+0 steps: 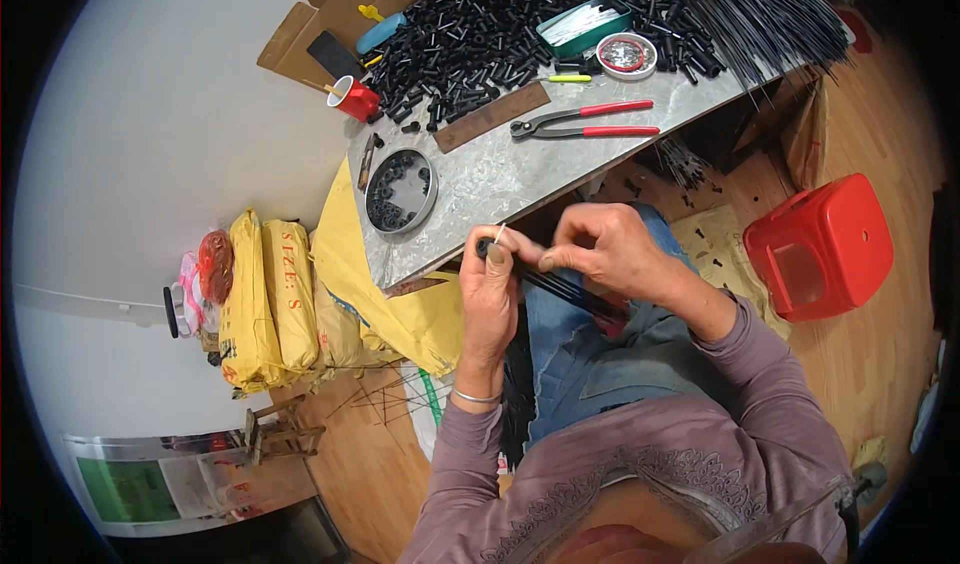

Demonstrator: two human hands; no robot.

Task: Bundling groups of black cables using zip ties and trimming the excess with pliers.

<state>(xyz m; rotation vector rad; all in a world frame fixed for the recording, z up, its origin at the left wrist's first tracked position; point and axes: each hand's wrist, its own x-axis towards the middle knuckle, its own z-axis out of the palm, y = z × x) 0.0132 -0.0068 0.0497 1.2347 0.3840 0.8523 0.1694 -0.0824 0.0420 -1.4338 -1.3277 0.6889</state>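
Observation:
My left hand [488, 289] is closed at the table's near edge, thumb and fingers around a short black tube-like piece [484, 248]. A thin white strip [500, 232] sticks up beside the thumb tip. From my left hand a bundle of thin black rods [560, 286] runs down to the right, over my lap. Whether the rods join the black piece is hidden by the fingers. My right hand [612, 251] is just right of the left, above the rods, with thumb and forefinger pinched together. What they pinch, if anything, is too small to make out.
A grey table [490, 189] carries a heap of black tube pieces [480, 34], a round tray [401, 192], red-handled pincers [585, 120], a rusty flat bar [492, 117] and a red cup [353, 98]. A red stool [820, 249] stands right; yellow sacks [290, 289] lean left.

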